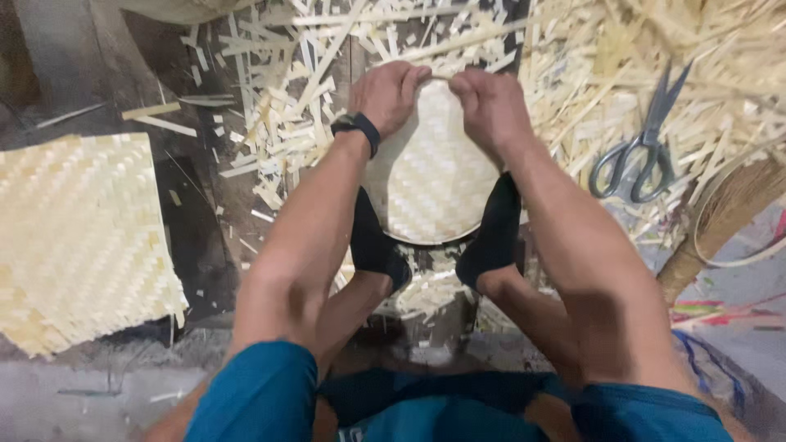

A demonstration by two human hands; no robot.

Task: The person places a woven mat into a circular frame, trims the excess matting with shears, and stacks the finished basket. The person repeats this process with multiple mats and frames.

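A round woven bamboo basket [430, 176] with a thin hoop rim sits between my two feet in black socks, which press on its near edge. My left hand [385, 94], with a black wristband, grips the far rim of the basket. My right hand [490, 102] grips the same rim just to the right, fingertips of both hands almost meeting. Both hands are closed on the rim.
A flat square woven bamboo mat [78, 237] lies at the left. Grey-handled scissors [643, 147] rest on a pile of bamboo strips [622, 65] at the upper right. Loose bamboo offcuts [278, 90] litter the dark floor. A broom-like bundle [720, 221] lies at the right.
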